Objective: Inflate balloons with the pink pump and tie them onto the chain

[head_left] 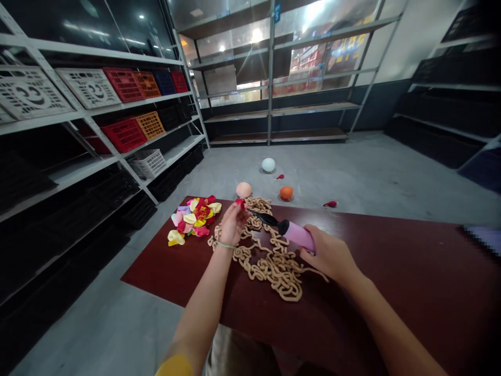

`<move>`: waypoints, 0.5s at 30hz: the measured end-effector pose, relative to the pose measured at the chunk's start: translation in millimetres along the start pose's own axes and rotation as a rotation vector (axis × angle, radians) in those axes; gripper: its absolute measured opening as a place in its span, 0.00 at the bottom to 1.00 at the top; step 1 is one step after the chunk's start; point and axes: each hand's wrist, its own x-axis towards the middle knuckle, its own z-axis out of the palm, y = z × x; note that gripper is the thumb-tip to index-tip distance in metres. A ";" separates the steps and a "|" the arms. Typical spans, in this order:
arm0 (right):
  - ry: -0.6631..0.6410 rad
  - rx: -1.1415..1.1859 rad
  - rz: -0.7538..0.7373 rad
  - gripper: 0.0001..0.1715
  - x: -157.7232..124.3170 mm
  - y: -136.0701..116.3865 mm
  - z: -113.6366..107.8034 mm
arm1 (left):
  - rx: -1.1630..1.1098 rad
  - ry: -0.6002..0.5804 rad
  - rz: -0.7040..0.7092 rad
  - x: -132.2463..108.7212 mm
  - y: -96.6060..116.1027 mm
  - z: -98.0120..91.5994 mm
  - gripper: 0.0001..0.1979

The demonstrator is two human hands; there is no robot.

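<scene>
Head camera view: plastic crates (pixel 123 83) in white, red, orange and blue fill a metal rack (pixel 136 56) at left, its lowest shelves too dark to make out. A loose pile of limp, multicoloured balloon-like pieces (pixel 191 216) lies at the far left corner of the glossy red-brown worktop (pixel 391 261), overlapping too closely to count. The left hand (pixel 231 224), a pale green band (pixel 226 245) at its wrist, pinches a small red limp piece (pixel 240 203) above the far edge, fingers covering most of it. Beyond that edge, on the floor, sit round peach (pixel 243 189), whitish (pixel 268 165) and orange balloons (pixel 286 193). Tangled tan cord (pixel 274 265) spreads from the far edge toward the near one, partly hidden by hand and pump. The pink cylindrical pump (pixel 299 236), its black tapered end toward the red piece, is grasped in the right hand (pixel 326 253); whether tip and piece touch cannot be told. A pixelated object (pixel 485 239) near the worktop's right end is unreadable.
</scene>
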 end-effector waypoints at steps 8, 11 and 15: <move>0.082 0.009 -0.081 0.26 -3.4 -7.0 2.7 | 0.059 0.067 0.090 -9.0 -9.2 -3.4 0.14; 0.070 0.022 -0.099 0.26 -4.2 -7.5 3.7 | 0.031 0.088 0.138 -10.4 -9.3 -0.3 0.14; 0.068 -0.002 -0.088 0.26 -4.1 -7.4 3.6 | -0.014 0.127 0.129 -11.7 -7.7 1.0 0.14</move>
